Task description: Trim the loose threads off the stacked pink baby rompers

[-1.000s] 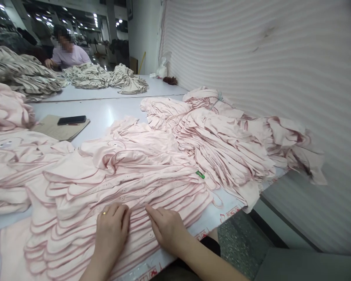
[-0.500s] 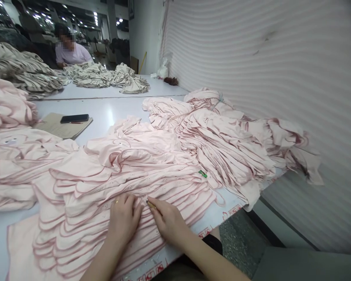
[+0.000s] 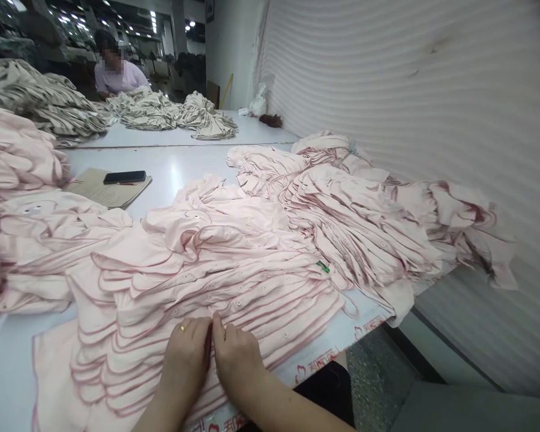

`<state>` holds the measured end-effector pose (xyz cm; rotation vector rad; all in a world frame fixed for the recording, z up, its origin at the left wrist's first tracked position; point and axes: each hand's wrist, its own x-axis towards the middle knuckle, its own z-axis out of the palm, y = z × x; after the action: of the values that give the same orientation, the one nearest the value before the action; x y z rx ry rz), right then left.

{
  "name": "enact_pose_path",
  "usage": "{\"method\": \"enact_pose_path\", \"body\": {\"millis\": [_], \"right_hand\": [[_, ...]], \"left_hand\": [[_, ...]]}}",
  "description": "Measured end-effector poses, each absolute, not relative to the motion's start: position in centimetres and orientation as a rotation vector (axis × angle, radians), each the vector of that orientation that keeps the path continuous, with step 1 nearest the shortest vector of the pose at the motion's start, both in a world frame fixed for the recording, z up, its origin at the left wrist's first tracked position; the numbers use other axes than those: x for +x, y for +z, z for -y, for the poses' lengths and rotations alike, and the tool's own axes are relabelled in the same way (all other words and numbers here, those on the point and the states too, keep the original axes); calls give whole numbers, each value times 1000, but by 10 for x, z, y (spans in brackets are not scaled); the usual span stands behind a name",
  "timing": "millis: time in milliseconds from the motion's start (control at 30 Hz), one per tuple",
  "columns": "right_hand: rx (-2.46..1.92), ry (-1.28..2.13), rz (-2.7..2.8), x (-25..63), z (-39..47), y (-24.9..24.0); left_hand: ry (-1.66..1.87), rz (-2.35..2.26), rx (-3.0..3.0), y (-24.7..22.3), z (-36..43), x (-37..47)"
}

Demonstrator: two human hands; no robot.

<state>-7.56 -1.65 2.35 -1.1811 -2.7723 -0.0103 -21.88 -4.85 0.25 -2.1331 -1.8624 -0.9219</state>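
Pink baby garments (image 3: 261,288) with darker pink edging and snap buttons lie in overlapping rows before me. Both hands meet at the front placket of one of the nearer rows. My left hand (image 3: 186,348) is closed, its fingertips pinching the fabric by the snaps. Right beside it, my right hand (image 3: 238,357) is closed too, with the index finger stretched along the cloth. A bit of a thin yellowish-brown handle shows between its fingers; the rest of that tool is hidden. A small green tag or clip (image 3: 323,266) lies on the cloth to the right.
More pink garments (image 3: 355,222) are heaped at right, tied with cord, and others (image 3: 18,150) at left. A phone (image 3: 125,177) rests on a notebook (image 3: 99,191). Beige garments (image 3: 144,111) cover part of the far table, where a person (image 3: 121,78) sits. A quilted pale wall covering (image 3: 387,90) bounds the right.
My right hand has come in against the left and turned, so the thin tool's handle is now mostly hidden. The view has shifted slightly, moving the scene rightward.
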Motion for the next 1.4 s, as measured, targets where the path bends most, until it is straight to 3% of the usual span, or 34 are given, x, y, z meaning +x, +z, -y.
{"method": "enact_pose_path", "body": {"millis": [267, 467, 567, 900, 1033, 1200, 1400], "right_hand": [[-1002, 324, 2775, -41, 7, 57], [-833, 507, 2698, -56, 13, 49], [-764, 562, 2686, -66, 19, 46], [-801, 362, 2645, -96, 29, 45], [-839, 76, 2623, -107, 40, 31], [-806, -20, 2644, -116, 45, 22], [-927, -81, 2757, -130, 36, 23]], "left_hand": [[-956, 2095, -2082, 17, 31, -229], [-735, 2141, -1961, 22, 72, -263], [-857, 2085, -2026, 21, 85, -278], [-1063, 2149, -1844, 16, 73, -274], [-1061, 2136, -1862, 10, 73, -277], [-1083, 2100, -1853, 10, 73, -277], [-863, 1912, -1976, 9, 88, -265]]}}
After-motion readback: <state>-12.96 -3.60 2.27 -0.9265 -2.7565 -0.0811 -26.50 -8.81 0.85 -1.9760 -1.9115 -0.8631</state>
